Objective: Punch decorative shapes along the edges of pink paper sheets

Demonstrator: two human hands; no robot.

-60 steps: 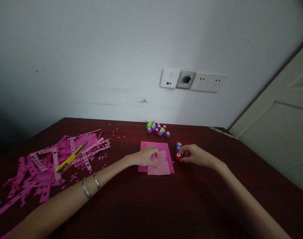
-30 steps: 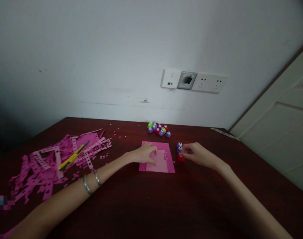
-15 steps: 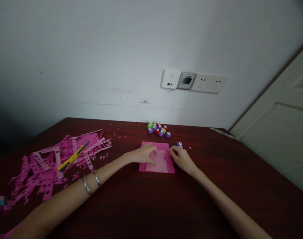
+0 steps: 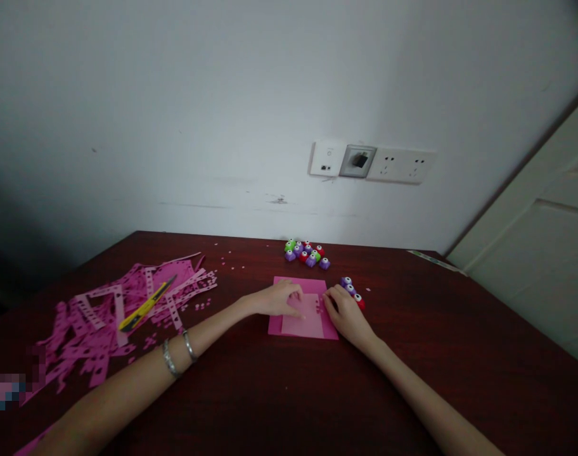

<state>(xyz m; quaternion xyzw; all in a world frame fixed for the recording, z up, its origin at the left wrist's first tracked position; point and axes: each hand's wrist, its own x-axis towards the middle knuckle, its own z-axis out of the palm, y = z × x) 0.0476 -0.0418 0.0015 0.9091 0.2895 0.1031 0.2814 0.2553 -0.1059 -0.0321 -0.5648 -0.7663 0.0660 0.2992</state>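
Observation:
A dark pink sheet of paper [image 4: 299,284] lies on the table with a lighter pink sheet [image 4: 302,324] on top of it. My left hand [image 4: 277,299] rests over the left side of both sheets, its thumb and fingers apart. Small pink cut-outs [image 4: 318,305] sit near the light sheet's right edge. Beside them my right hand [image 4: 348,316] has its fingertips pinched together at the dark sheet's right edge; whatever may be between them is too small to tell. Just behind that hand stand purple craft punches [image 4: 346,282] and a red craft punch [image 4: 359,301], partly hidden.
Several purple, green and red craft punches [image 4: 303,253] cluster near the wall. To the left, a yellow utility knife [image 4: 146,305] lies on a heap of punched pink paper strips [image 4: 96,335]. Pink bits are scattered around. A narrow printed strip [image 4: 436,261] lies at the back right.
The view has shifted slightly, and more of the punches behind my right hand shows, including the red one. My left hand stays on the sheets; my right hand remains pinched at their right side.

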